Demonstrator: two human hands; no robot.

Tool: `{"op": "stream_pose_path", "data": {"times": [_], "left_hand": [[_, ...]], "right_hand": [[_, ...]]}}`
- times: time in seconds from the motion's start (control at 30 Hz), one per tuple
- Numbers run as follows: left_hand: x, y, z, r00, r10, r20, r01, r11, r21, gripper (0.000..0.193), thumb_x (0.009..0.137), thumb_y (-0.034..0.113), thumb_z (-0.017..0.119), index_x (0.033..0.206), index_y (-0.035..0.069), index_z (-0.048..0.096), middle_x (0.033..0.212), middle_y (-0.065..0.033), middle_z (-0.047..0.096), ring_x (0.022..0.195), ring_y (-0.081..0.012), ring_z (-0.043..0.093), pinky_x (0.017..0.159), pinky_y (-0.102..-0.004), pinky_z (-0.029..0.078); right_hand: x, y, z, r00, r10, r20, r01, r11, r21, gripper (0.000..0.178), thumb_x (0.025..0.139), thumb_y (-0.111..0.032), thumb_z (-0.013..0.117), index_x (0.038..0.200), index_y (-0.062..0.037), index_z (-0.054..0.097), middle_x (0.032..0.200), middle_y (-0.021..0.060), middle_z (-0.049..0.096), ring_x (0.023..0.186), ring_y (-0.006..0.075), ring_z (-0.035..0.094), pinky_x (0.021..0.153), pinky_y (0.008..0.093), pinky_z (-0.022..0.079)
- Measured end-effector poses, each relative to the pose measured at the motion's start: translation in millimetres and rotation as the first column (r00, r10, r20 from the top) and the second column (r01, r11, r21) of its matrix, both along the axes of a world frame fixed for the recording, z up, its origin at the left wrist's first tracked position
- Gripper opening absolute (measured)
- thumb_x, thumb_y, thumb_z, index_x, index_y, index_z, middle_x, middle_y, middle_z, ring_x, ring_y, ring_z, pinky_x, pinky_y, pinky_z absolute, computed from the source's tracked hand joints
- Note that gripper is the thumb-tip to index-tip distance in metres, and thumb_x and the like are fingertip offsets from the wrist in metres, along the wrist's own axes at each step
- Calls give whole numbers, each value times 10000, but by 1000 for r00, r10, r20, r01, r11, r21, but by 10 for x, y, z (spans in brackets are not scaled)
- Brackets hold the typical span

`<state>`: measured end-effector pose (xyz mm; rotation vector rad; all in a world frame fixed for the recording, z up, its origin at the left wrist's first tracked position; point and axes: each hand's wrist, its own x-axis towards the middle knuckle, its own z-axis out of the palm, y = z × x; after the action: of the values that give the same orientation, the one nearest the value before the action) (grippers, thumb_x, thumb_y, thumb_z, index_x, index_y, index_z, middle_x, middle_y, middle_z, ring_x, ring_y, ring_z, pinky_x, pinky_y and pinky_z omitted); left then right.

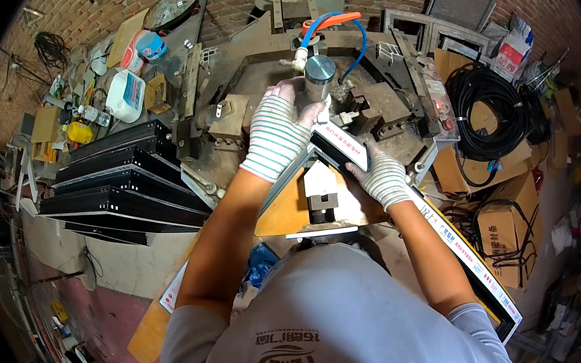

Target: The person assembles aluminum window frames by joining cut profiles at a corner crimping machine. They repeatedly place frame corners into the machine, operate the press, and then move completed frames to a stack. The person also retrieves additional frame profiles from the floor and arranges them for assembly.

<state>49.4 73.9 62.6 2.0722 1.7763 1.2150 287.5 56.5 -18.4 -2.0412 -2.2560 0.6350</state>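
My left hand (274, 129), in a white glove with green stripes, reaches to the foot of an upright metal cylinder (320, 70) on the machine. Its fingers curl there, and what they grip is hidden. Below the cylinder, two long frame profiles meet at a corner; the left profile (281, 180) runs down beneath my left forearm. My right hand (380, 180), gloved alike, is closed around the right profile (455, 240), dark with a printed white strip, near that corner. A white pointed block (319, 180) stands inside the corner.
Clamping blocks (229, 117) flank the cylinder on the machine bed. A blue hose (365, 40) and orange handle (333, 20) rise behind it. Black profiles (126, 186) are stacked at left, near a white jug (126, 96). Coiled black cable (487, 112) and cardboard boxes (507, 228) are at right.
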Motion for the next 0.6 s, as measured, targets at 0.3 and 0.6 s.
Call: {"op": "stream_pose_path", "data": {"times": [0.3,0.6], "left_hand": [[14,59,-1,988,-4,157,16,997,-70,458,857,184,774,1218,-45,609,1088,-212,671,1059,-317,649,931,-397,516],[-451,-539,-600,985,68,-157,-105,965,-240,610,813,314,823,1268,-21,593,1159,-205,661,1085,-351,643,953,-425,520]], "right_hand": [[-38,22,93,1000,-17,5,17,997,-69,692,830,-504,764,1316,-47,577,1141,212,708,1061,366,688,918,450,544],[119,219,83,990,122,-74,-134,970,-201,834,712,-429,880,1342,-13,526,1097,278,705,1053,409,685,900,458,542]]}}
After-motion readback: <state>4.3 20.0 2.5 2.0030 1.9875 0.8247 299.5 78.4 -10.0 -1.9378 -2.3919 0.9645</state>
